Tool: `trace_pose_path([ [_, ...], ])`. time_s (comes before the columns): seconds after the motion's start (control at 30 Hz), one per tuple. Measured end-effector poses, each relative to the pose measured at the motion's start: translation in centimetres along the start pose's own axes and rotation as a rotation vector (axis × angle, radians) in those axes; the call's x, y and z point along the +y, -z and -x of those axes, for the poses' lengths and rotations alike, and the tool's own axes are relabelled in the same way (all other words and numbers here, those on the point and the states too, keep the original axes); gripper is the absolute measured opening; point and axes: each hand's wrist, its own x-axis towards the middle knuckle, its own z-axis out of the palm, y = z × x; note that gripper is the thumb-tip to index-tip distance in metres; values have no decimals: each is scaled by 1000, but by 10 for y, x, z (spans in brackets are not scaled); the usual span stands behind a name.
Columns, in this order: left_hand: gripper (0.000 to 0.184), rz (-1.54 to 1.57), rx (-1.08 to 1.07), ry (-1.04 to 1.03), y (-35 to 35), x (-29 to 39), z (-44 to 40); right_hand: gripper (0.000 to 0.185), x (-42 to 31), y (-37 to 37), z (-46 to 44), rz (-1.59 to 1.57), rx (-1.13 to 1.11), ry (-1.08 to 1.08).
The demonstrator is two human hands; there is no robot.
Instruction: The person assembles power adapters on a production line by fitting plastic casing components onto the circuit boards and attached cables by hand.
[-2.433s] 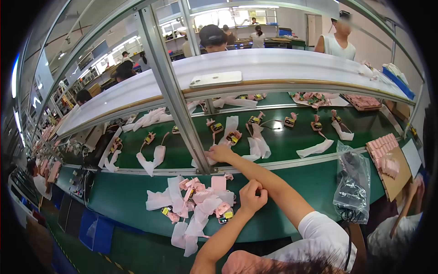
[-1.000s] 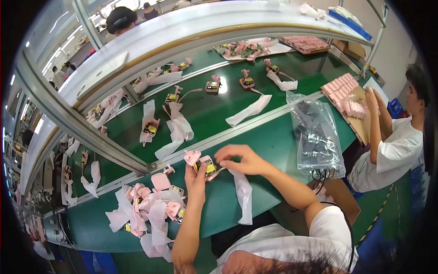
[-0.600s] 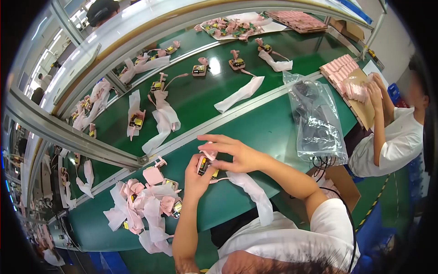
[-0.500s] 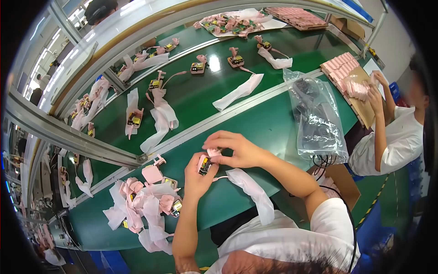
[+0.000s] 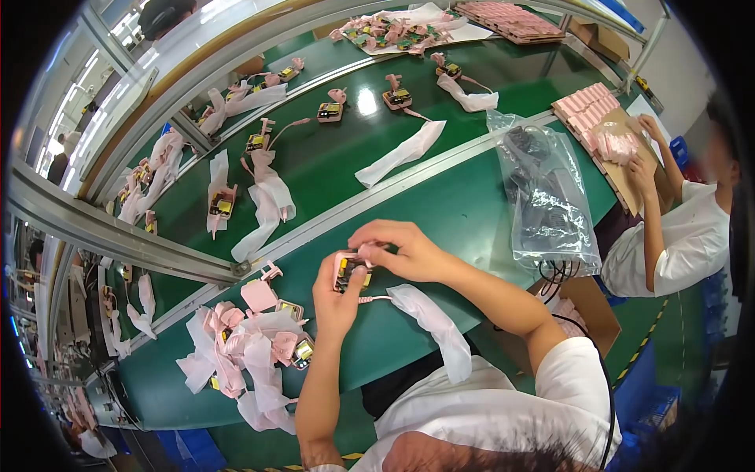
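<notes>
My left hand (image 5: 334, 305) grips an open pink power adapter (image 5: 346, 270), its circuit board and yellow transformer exposed. At the adapter's upper edge, the fingertips of my right hand (image 5: 403, 250) pinch a small pink plastic part (image 5: 366, 253), mostly hidden by the fingers. From the adapter a pink cable runs right into a white protective sleeve (image 5: 431, 318), which hangs over the table edge. Left of my left hand lies a pile of pink adapters and white sleeves (image 5: 255, 350).
A metal rail (image 5: 314, 220) separates my green table (image 5: 440, 236) from the green conveyor (image 5: 314, 165), which carries spaced open adapters. A clear bag of black cables (image 5: 546, 197) lies to the right. Beyond it a co-worker (image 5: 668, 212) handles pink parts on cardboard (image 5: 641, 169).
The adapters on the conveyor have shifted left. The held adapter has tilted to show more of its board, and my right fingers have moved slightly up and left against it.
</notes>
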Motion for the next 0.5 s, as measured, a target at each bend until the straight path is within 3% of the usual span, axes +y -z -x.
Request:
trace_pose_path([
  [0.13, 27, -16, 17, -9, 7, -5, -3, 37, -13, 1, 2, 136, -73, 48],
  [0.27, 26, 106, -23, 127, 10, -11, -2, 43, -7, 2, 1, 91, -69, -21],
  [0.37, 25, 31, -16, 121, 4, -5, -1, 40, -6, 1, 2, 76, -28, -98],
  [0.5, 27, -338, -34, -58, -2, 5, 1, 36, -3, -3, 3, 52, -24, -169],
])
